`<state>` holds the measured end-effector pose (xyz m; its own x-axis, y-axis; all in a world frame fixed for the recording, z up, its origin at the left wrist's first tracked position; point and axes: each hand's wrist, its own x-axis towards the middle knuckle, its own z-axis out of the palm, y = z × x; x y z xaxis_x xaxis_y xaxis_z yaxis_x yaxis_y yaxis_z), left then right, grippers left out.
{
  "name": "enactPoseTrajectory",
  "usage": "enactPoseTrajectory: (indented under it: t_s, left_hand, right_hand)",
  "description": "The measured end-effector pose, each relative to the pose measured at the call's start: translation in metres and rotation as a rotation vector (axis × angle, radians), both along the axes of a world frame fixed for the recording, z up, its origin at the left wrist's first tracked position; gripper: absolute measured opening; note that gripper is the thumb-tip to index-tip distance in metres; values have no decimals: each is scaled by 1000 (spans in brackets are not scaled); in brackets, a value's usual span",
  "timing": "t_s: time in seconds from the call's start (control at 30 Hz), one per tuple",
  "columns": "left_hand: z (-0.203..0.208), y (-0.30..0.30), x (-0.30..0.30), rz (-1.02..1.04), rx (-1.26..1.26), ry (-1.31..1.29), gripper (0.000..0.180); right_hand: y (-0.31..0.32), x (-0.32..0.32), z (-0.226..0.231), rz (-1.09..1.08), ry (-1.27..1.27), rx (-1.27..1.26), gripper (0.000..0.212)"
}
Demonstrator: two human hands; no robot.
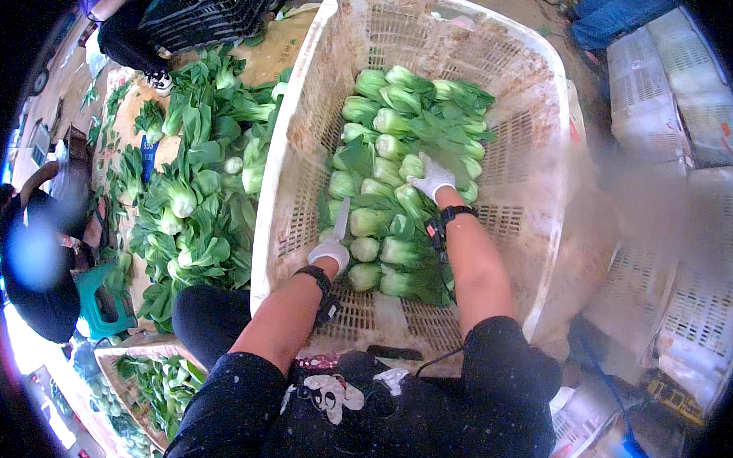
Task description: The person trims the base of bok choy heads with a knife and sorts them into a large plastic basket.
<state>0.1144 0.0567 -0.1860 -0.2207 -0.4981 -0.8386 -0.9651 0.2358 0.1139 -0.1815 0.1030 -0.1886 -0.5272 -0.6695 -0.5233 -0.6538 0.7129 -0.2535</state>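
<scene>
Rows of green bok choy (370,222) with pale bases lie packed in a large, dirt-stained white plastic crate (513,81). My left hand (330,252), in a white glove, is closed round a knife (342,218) near the crate's left side; the blade points away from me over the outer row. My right hand (434,180), gloved too, reaches into the middle of the rows. Its fingers are bent onto the base of one bok choy head (411,167). Part of that head is hidden under the hand.
Loose bok choy (186,198) is heaped on the ground left of the crate. A black crate (204,17), a green stool (106,301) and a smaller crate of greens (163,383) stand around. White crates (695,297) are stacked at the right. Other people (38,258) are at the left.
</scene>
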Motion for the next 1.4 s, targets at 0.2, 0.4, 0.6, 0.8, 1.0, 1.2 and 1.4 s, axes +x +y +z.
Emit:
enactPoseTrajectory:
  t_s: [0.2, 0.4, 0.6, 0.8, 1.0, 1.2, 1.4]
  left_hand:
    - [67, -4, -53, -291, -4, -81, 41]
    - [134, -15, -102, -217, -692, 1099, 96]
    - [113, -14, -101, 284, -85, 1307, 86]
    - [111, -11, -102, 295, -124, 1200, 75]
    - [145, -12, -98, 77, -114, 701, 66]
    - [124, 9, -109, 629, 212, 1057, 62]
    - [134, 1, -109, 878, 262, 1139, 54]
  right_hand:
    - [47, -30, 13, -178, -565, -683, 76]
    - [44, 0, 97, -227, -1219, -940, 86]
    - [17, 28, 128, 70, -1090, -933, 92]
    - [23, 26, 156, 23, -877, -893, 36]
    - [14, -29, 137, -644, -486, -1013, 18]
    - [-52, -22, -3, -60, -72, -322, 49]
    - [-53, -27, -38, -94, -200, -283, 62]
